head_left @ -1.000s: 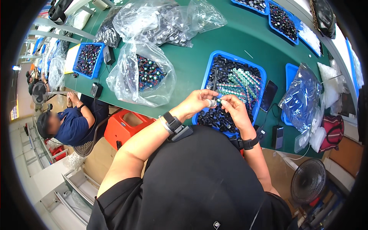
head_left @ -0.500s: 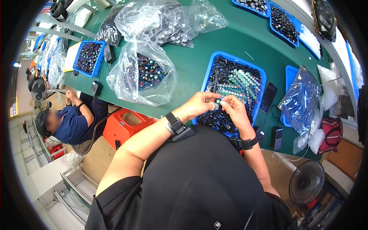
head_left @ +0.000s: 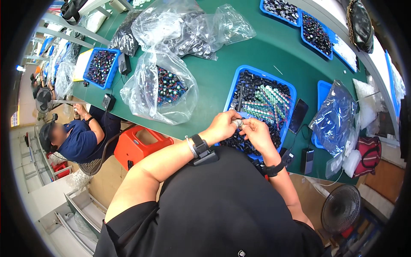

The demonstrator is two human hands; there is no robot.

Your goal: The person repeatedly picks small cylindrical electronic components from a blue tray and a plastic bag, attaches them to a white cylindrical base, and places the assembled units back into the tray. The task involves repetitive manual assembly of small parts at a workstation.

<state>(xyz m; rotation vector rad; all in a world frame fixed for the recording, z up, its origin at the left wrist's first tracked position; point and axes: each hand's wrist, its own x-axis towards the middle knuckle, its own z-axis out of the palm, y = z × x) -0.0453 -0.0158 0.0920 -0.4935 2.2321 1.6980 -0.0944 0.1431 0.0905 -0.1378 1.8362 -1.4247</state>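
Item in hand: a small silvery part (head_left: pixel 238 123), pinched between our two hands above the near end of the blue tray, close to the bench's near edge. Too small for us to tell its shape beyond a round, pale metal look.

Our left hand (head_left: pixel 222 125): fingers curled shut on the small silvery part from the left; a dark watch and a thin bangle sit on its wrist.

Our right hand (head_left: pixel 258 133): fingertips meet the same part from the right, so both hands are together, touching around it; a dark band is on that wrist.

Blue tray (head_left: pixel 234 81): rectangular, directly under our hands, holding black pieces along the left and near side and rows of pale green and white pieces toward the right.

Dark phone (head_left: pixel 298 115): just beside the tray's right wall.

Clear bag (head_left: pixel 160 88): left of the tray, bulging with dark and green parts, at the near edge of the green bench (head_left: pixel 265 47).

Further clear bags (head_left: pixel 192 25): toward the far edge, crumpled.

Second blue tray (head_left: pixel 99 66): at the bench's left end, full of dark pieces.

Another person (head_left: pixel 75 139): seated at that left end, in a dark blue shirt.

Red stool (head_left: pixel 143 143): below the near edge.
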